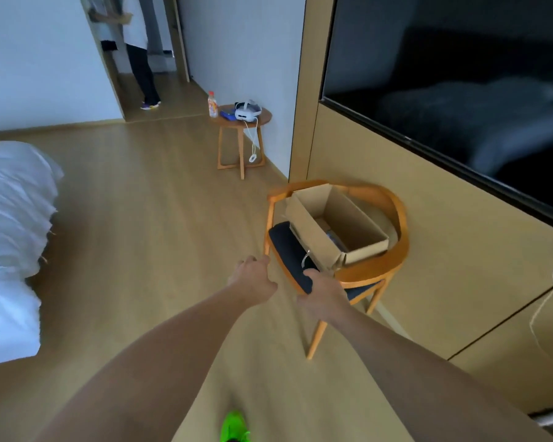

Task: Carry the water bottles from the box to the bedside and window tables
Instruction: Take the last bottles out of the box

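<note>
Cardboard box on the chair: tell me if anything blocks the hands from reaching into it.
Nothing visible does. The cardboard box sits open-topped on the chair, flaps up. Both the left hand and right hand are empty, just short of the chair's front edge. What lies inside the box is too blurred to identify.

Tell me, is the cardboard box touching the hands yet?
Apart. The head view shows both the left hand and right hand short of the cardboard box, with chair seat between.
</note>
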`<state>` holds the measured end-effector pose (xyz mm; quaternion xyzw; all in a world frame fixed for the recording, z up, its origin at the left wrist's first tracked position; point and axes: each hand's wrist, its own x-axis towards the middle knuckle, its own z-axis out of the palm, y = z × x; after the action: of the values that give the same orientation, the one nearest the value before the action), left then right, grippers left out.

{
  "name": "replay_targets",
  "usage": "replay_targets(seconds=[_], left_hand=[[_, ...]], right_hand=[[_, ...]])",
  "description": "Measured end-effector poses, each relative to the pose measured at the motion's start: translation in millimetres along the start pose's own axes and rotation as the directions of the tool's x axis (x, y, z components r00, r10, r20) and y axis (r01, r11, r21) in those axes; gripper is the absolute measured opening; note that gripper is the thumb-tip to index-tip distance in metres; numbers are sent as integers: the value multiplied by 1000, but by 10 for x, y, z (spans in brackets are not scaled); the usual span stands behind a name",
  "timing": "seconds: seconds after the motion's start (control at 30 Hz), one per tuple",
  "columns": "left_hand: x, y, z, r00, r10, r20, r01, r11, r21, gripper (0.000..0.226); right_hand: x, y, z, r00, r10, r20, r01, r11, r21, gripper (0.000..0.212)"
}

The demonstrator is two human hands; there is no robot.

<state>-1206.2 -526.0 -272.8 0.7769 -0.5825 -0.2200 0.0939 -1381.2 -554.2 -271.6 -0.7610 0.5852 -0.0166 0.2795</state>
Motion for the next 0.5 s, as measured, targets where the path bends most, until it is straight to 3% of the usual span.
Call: replay_targets(seconds=[0.1, 0.27, 0.5], left_hand=[[696, 10, -262, 996, 72, 46, -73, 997, 13, 53], [1768, 152, -519, 981, 170, 95, -173, 984, 30, 58], [3118, 398, -376, 950, 230, 210, -254, 963, 92, 57]], right_hand=[[524, -87, -161, 993, 114, -3, -114, 993, 32, 67], [1326, -138, -402, 976, 216, -11, -215, 974, 66, 38], [2494, 288, -573, 922, 384, -45, -369, 908, 197, 53]])
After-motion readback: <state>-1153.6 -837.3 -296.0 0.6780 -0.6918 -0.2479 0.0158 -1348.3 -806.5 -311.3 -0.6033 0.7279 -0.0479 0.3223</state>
